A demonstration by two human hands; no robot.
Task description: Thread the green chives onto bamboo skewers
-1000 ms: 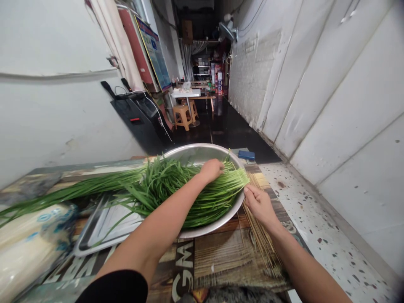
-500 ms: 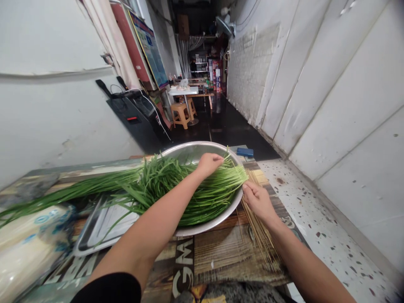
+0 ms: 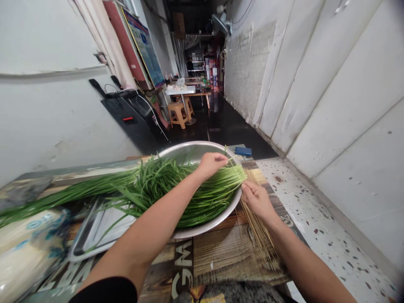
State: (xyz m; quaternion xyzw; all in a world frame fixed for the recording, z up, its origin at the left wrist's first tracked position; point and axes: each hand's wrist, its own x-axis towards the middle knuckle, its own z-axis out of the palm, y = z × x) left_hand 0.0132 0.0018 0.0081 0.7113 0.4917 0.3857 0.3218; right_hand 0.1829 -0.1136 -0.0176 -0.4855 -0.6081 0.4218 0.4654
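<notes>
A large metal basin (image 3: 202,231) holds a thick heap of green garlic chives (image 3: 202,206), their pale cut ends gathered toward its right rim. Above the heap, my left hand (image 3: 212,165) is closed in a pinch on a chive stem (image 3: 232,158) near those ends. My right hand (image 3: 258,200) is closed at the basin's right rim, its thumb and finger against the pale ends; what lies between them is too small to make out. Thin bamboo skewers (image 3: 260,235) lie on the table under and beside that hand.
More long chives (image 3: 78,189) stretch left across a metal tray (image 3: 75,254). A plastic-wrapped pale package (image 3: 28,252) lies at the left. Beyond the basin's right rim is a blue box-like object (image 3: 243,151). Stools (image 3: 177,114) and a white table (image 3: 179,90) stand farther back.
My left hand has risen slightly and moved right relative to the basin, and a chive stem now sticks out from its fingertips. My right hand stays at the rim. The view has shifted slightly.
</notes>
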